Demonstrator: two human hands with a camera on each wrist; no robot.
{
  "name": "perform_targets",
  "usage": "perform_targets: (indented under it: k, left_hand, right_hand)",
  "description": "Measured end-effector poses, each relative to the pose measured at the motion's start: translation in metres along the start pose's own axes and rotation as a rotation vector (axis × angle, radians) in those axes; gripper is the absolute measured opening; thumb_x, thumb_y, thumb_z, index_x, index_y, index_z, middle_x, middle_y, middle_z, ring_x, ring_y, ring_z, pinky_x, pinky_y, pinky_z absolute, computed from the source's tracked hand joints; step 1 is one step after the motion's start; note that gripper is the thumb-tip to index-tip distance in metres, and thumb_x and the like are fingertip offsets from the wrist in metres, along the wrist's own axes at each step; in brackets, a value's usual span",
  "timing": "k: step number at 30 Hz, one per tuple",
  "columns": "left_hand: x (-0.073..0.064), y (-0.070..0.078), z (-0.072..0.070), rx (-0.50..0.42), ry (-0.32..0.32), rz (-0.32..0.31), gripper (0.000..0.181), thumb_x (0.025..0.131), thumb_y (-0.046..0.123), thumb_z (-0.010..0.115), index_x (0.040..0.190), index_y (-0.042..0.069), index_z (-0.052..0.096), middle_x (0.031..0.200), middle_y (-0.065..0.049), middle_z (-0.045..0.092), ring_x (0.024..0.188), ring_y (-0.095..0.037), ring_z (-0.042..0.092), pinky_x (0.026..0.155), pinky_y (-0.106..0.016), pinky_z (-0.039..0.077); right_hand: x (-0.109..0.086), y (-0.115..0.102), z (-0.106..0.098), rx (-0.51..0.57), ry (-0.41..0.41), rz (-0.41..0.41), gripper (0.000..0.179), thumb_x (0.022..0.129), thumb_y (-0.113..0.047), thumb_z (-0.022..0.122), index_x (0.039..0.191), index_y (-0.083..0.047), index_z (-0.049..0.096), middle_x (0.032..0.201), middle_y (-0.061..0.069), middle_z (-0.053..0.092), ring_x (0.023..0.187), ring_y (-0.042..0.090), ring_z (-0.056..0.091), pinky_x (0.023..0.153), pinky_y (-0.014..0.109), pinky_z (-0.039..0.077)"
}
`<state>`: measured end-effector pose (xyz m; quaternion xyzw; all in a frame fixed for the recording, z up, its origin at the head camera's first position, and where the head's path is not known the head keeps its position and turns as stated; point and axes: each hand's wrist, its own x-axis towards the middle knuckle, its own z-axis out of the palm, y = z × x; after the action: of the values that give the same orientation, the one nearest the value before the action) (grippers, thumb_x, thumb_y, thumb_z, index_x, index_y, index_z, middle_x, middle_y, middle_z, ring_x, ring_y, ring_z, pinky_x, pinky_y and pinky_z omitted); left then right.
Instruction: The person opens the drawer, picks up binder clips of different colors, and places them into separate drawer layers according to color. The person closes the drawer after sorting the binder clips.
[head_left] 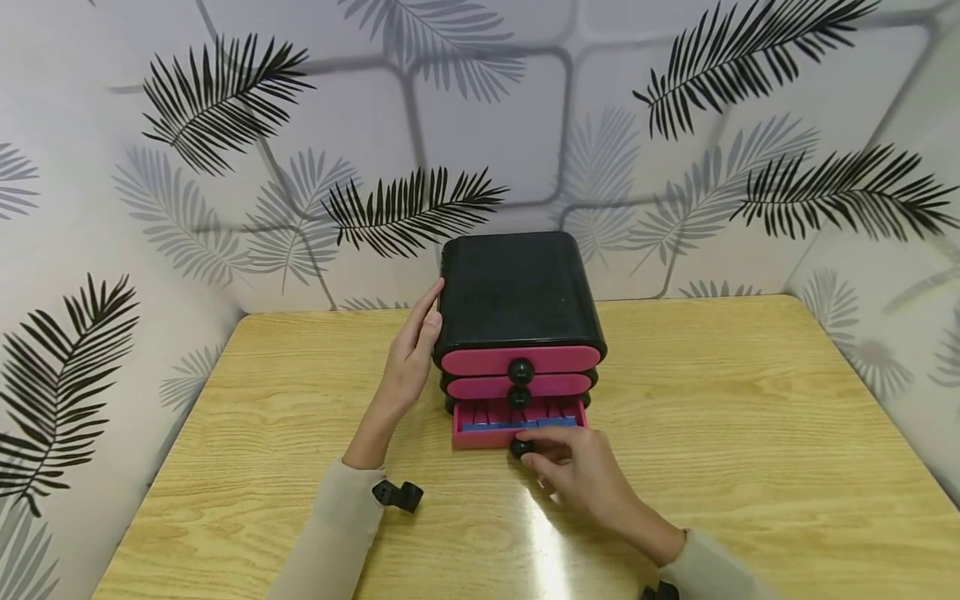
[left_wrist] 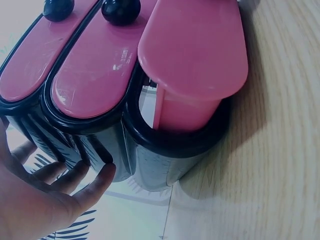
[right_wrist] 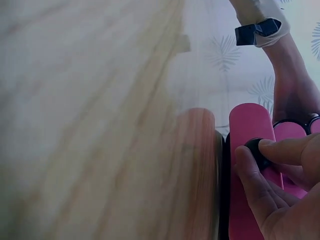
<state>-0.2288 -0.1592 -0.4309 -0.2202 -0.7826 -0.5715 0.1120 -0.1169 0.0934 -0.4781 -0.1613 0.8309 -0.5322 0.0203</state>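
A black drawer unit [head_left: 517, 287] with three pink drawer fronts and round black knobs stands on the table. Its bottom drawer [head_left: 480, 439] is pulled partly out, and blue items [head_left: 498, 425] show inside. My right hand [head_left: 581, 471] pinches the bottom drawer's black knob [right_wrist: 256, 152] between thumb and fingers. Against the unit's left side rests my left hand [head_left: 411, 354], its fingers extended along the black wall, as the left wrist view also shows. The upper drawer [left_wrist: 40, 60] and middle drawer [left_wrist: 102, 70] are closed.
The unit sits toward the back of a light wooden table [head_left: 735, 417]. Behind it rises a wall covering [head_left: 487, 125] with a feather-like leaf pattern. Black wrist straps with small devices [head_left: 399, 496] are worn over the sleeves.
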Motion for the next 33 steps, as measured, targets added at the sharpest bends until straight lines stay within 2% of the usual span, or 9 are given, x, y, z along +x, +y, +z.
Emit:
perform_targets:
  k: [11,17,25,33]
  left_hand:
    - [0.001,0.001,0.001,-0.010,0.004,0.003,0.050,0.113,0.028,0.037,0.162,0.023,0.034,0.166,0.005,0.031,0.152,-0.015,0.028,0.122,-0.047,0.026]
    - [-0.001,0.002,0.002,-0.001,0.010,-0.002,0.051,0.112,0.031,0.038,0.162,0.025,0.034,0.166,0.007,0.031,0.152,-0.014,0.028,0.121,-0.048,0.027]
    - [-0.002,0.001,0.001,0.001,0.010,-0.003,0.051,0.112,0.033,0.038,0.162,0.027,0.033,0.165,0.010,0.030,0.151,-0.011,0.027,0.121,-0.047,0.027]
    - [-0.001,0.001,0.002,-0.017,0.012,0.007,0.050,0.112,0.024,0.039,0.162,0.024,0.035,0.166,0.006,0.031,0.152,-0.013,0.028,0.121,-0.047,0.027]
  right_hand:
    - [0.009,0.006,-0.002,0.040,0.021,-0.013,0.023,0.090,-0.004,0.078,0.113,-0.005,0.078,0.097,0.011,0.078,0.067,0.023,0.074,0.063,0.026,0.060]
    - [0.013,0.012,-0.004,0.090,0.036,-0.023,0.023,0.090,-0.005,0.079,0.113,-0.005,0.078,0.097,0.012,0.078,0.071,0.026,0.076,0.065,0.028,0.061]
    - [0.020,0.012,-0.002,0.037,0.089,-0.016,0.023,0.087,-0.004,0.081,0.110,-0.009,0.080,0.105,0.006,0.078,0.089,0.015,0.075,0.073,0.025,0.060]
    - [0.026,0.015,-0.001,0.163,0.097,0.046,0.024,0.087,0.000,0.080,0.111,-0.001,0.078,0.100,0.016,0.077,0.080,0.030,0.076,0.064,0.037,0.062]
